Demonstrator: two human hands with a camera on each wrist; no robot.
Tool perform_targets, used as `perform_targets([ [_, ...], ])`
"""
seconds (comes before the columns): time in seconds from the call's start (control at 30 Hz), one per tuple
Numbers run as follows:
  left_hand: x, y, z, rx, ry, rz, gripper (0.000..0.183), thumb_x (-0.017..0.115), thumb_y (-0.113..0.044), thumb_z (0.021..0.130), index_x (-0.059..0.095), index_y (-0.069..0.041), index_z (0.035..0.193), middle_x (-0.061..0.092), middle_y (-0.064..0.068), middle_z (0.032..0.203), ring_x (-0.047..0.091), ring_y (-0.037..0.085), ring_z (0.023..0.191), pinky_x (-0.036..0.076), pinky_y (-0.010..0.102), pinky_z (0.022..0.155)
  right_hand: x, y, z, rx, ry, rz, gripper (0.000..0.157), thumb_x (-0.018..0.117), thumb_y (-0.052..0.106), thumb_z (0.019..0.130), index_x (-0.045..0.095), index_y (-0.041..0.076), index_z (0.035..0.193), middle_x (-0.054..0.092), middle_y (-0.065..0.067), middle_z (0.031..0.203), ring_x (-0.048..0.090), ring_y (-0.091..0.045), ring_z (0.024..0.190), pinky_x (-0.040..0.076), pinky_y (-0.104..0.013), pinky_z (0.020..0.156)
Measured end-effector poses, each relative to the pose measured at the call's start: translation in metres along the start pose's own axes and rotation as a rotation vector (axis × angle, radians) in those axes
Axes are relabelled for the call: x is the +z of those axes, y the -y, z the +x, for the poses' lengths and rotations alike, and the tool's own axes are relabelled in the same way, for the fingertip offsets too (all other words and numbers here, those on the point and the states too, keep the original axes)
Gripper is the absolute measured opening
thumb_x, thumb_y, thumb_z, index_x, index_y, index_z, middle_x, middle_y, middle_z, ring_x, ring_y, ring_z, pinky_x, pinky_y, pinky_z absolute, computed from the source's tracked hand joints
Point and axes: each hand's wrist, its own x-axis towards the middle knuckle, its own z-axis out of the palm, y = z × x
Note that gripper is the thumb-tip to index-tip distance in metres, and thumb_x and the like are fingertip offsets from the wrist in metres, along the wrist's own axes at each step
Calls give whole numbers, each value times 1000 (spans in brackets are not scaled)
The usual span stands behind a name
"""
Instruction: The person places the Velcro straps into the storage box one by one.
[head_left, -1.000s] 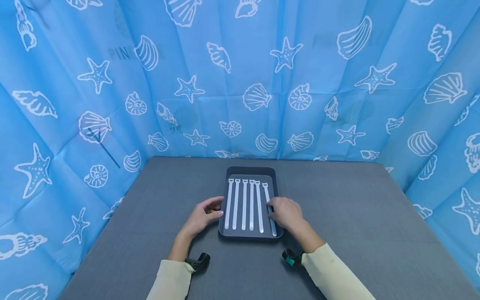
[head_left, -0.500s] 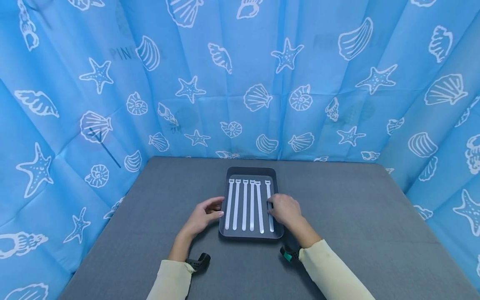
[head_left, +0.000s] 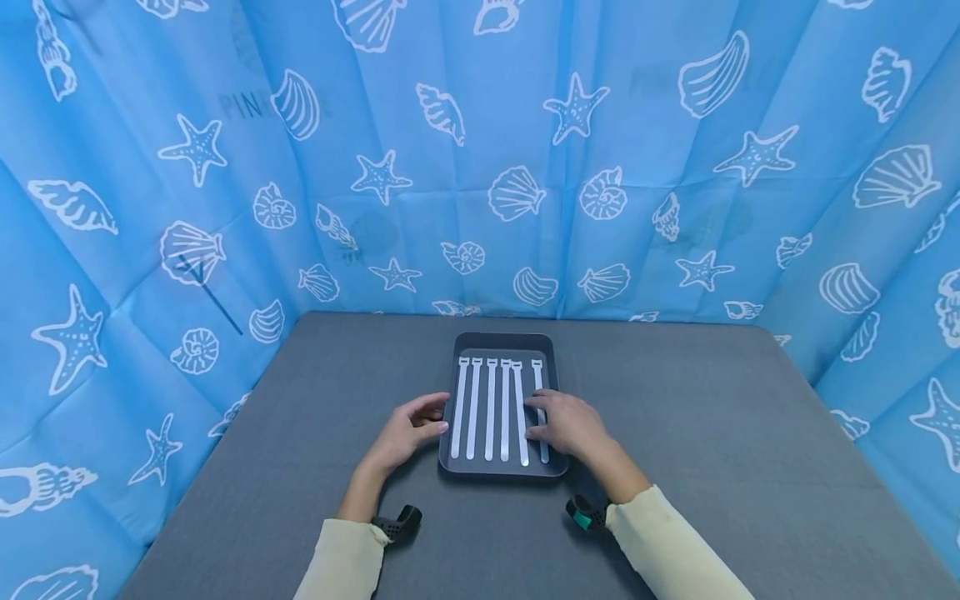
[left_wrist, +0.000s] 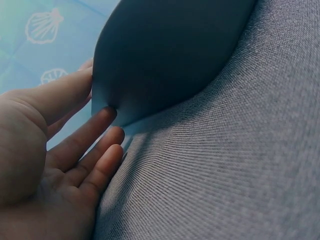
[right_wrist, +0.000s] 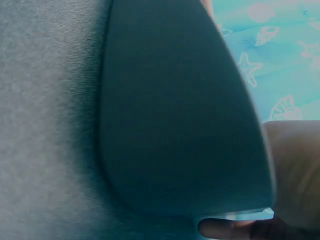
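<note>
A dark grey rectangular tray [head_left: 504, 472] holds several white cable straps [head_left: 489, 408] with slotted heads at the far end. They lie lengthwise, roughly side by side, with a wider gap before the rightmost strap [head_left: 537, 379]. My right hand [head_left: 572, 421] reaches over the tray's right rim, its thumb and forefinger apart above that strap and partly hiding it. At the left rim rests my left hand [head_left: 405, 432], fingers loosely extended against the tray's outside. The left wrist view shows those fingertips near the tray's outer wall [left_wrist: 165, 55]; the straps are hidden there.
The tray stands on a grey cloth-covered table [head_left: 712, 433]. A blue curtain [head_left: 480, 167] printed with shells and starfish hangs behind and at both sides. Each wrist carries a dark band [head_left: 401, 523].
The rightmost strap, slanted at first, was shifted up and turned nearly straight. My right hand's fingers have since spread and moved slightly left. The left hand has stayed in place.
</note>
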Motion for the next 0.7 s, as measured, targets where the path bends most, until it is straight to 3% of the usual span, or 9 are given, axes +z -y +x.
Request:
perform_targets([
  [0.3,0,0,1,-28,-5,-9,47,72,-10,88,60,-19,132,62,3,123,58,21,104,45,40,90,5,2,2,-3,9,-26,59,78,42,80,61,24,134,43,-10,148,42,-38,132,35,-59,100],
  [0.7,0,1,2,-19,-5,-4,47,72,-11,88,60,-18,132,62,3,123,58,21,105,45,41,90,5,4,1,5,-2,-41,57,78,40,80,62,23,132,45,-13,146,44,-38,130,37,-58,99],
])
